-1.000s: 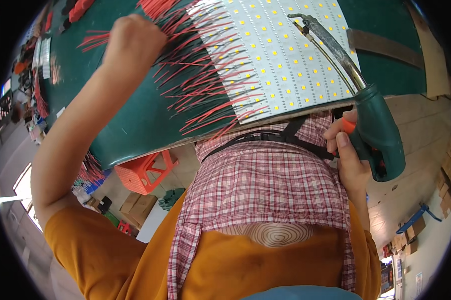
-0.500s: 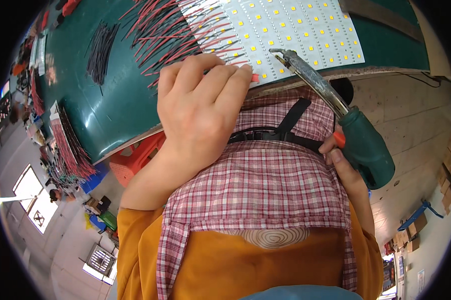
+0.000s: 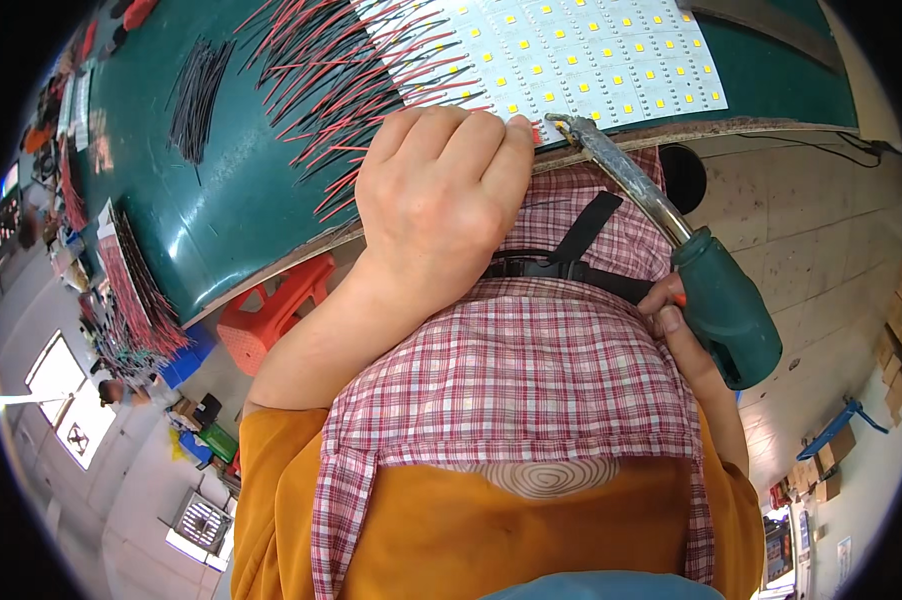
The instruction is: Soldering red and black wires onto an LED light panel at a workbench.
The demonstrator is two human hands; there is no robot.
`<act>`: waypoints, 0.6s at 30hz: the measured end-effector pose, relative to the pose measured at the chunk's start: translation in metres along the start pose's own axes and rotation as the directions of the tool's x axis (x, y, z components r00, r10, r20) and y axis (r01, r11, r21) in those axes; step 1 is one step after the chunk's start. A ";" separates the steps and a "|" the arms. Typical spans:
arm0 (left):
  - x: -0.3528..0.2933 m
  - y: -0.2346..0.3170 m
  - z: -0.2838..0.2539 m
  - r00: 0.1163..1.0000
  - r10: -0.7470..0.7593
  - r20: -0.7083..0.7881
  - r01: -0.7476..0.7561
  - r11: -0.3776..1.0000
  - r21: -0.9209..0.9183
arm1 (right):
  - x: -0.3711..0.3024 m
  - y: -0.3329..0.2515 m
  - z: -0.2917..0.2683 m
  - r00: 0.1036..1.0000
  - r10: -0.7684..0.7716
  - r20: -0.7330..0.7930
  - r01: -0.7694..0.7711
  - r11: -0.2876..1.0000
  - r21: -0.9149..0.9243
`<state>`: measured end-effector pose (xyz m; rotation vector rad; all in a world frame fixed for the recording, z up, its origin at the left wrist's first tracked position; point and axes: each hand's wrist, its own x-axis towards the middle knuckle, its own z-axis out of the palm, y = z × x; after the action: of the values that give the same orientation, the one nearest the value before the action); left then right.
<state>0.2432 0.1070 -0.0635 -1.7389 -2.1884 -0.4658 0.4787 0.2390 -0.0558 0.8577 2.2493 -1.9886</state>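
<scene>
My right hand (image 3: 679, 320) grips a soldering iron (image 3: 728, 305) by its dark green handle. The metal shaft slants up and left, and its tip is at the near edge of a white LED board (image 3: 603, 62) dotted with small yellow squares. Just left of the tip, my left hand (image 3: 443, 190) is closed over the board's near corner, fingers curled under. Whatever they pinch is hidden, and a small orange-red piece (image 3: 543, 132) shows beside the fingertips. Red and black wires (image 3: 341, 85) fan out leftward from the board's left side, some passing under my left hand.
A bundle of black wires (image 3: 201, 100) lies on the green tabletop (image 3: 261, 215). Another red and black wire bundle (image 3: 136, 285) hangs at the table's left edge. A dark metal bar (image 3: 766, 28) rests at the upper right. Below the table stands an orange stool (image 3: 261, 325).
My left hand has shifted right along the near edge. The soldering iron's tip has come slightly down and right, nearer the board's edge and my fingertips. The board has moved up a little.
</scene>
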 end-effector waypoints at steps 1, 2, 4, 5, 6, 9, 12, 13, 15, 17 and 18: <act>0.000 0.000 0.000 1.000 -0.004 -0.002 0.004 1.000 -0.004 | 0.000 -0.001 0.000 1.000 0.012 0.000 -0.012 1.000 -0.029; 0.000 0.001 0.001 1.000 -0.004 -0.002 0.004 1.000 -0.006 | -0.001 -0.002 0.000 1.000 0.013 -0.001 -0.013 0.999 -0.031; -0.002 0.003 0.005 0.998 0.013 -0.058 -0.015 1.000 -0.023 | -0.003 -0.002 0.000 0.999 -0.002 -0.037 -0.001 0.997 -0.081; -0.002 0.003 0.005 0.998 0.011 -0.057 -0.013 1.000 -0.022 | -0.003 0.000 0.001 0.999 -0.002 -0.035 -0.001 0.997 -0.081; -0.002 0.004 0.004 0.999 0.013 -0.048 -0.013 1.000 -0.009 | -0.003 0.002 0.003 0.999 0.025 -0.027 -0.030 0.983 -0.181; -0.001 0.007 0.000 1.000 0.001 -0.019 -0.001 1.000 0.004 | -0.003 0.002 0.000 1.000 0.026 0.007 -0.021 0.926 -0.377; 0.001 0.007 0.001 1.000 -0.010 -0.015 0.010 1.000 0.001 | -0.006 0.000 0.001 0.998 0.067 -0.023 -0.070 0.980 -0.189; 0.000 0.008 0.001 1.000 -0.009 -0.026 0.009 1.000 -0.003 | -0.008 0.000 0.002 0.987 0.150 -0.062 -0.143 0.983 0.114; -0.001 0.008 0.000 1.000 -0.011 -0.016 0.011 1.000 0.002 | -0.005 -0.003 -0.001 0.988 0.153 -0.031 -0.152 0.988 0.038; 0.000 0.009 0.000 1.000 -0.010 -0.007 0.010 1.000 0.003 | -0.004 -0.005 -0.001 0.987 0.159 -0.005 -0.159 0.986 -0.039; 0.001 0.009 0.000 1.000 -0.010 -0.003 0.010 1.000 0.005 | -0.004 -0.005 0.000 0.992 0.125 -0.029 -0.127 0.989 -0.071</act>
<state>0.2522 0.1093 -0.0625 -1.7249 -2.1949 -0.4649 0.4801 0.2369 -0.0502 0.9950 2.2051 -1.8409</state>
